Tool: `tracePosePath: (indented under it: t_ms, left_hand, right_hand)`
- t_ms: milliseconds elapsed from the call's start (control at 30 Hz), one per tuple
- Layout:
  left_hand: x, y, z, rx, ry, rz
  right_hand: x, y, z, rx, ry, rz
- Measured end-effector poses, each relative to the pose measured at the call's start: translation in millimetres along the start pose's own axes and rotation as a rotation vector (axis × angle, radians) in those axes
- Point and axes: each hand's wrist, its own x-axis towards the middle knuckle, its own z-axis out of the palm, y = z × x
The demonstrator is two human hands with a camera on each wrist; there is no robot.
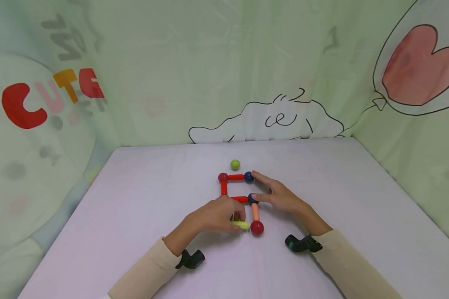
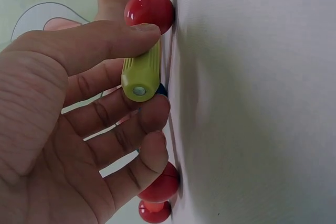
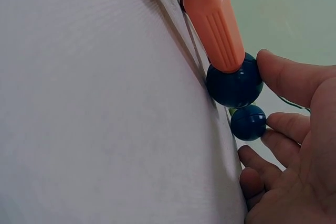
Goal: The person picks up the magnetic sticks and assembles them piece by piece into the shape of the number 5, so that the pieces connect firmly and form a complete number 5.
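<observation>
My left hand (image 1: 217, 214) pinches a yellow-green magnetic rod (image 2: 139, 74) between thumb and fingers, its metal end facing the left wrist camera. The rod's other end lies near a red ball (image 1: 257, 228). An orange rod (image 1: 255, 212) joins that ball to a blue ball (image 3: 235, 83). My right hand (image 1: 284, 197) touches this blue ball with the thumb and a second blue ball (image 3: 248, 123) with its fingers, spread apart. Red rods (image 1: 236, 177) link the blue balls to red balls on the left, one (image 2: 161, 183) hidden behind my left hand in the head view.
A loose green ball (image 1: 235, 164) sits behind the shape on the white table (image 1: 153, 178). Printed curtains (image 1: 172, 74) stand along the back and sides. A black wrist camera (image 1: 303, 243) is strapped on each sleeve.
</observation>
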Motion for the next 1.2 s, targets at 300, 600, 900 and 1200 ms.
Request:
tracePosePath:
  t_ms: [300,600,900,1200]
  left_hand:
    - [-0.3,1.1,2.0,-0.031,-0.030,0.006]
    - [-0.6,0.7,4.4,-0.036,-0.050,-0.019]
    - [-1.6,-3.0,3.8,-0.068,-0.050,-0.009]
    - [-5.3,-9.8,-5.4,-0.118,-0.029,-0.066]
  right_hand:
    - [1.1,-0.8,-0.6,0.007,-0.006,-0.002]
    - [0.1,-0.9,-0.4,0.006,0.002,0.002]
    - [0.0,-2.3,-1.0,0.015,0.003,0.013]
    - [1.6,1.5,-0.6,0.014,-0.002,0.020]
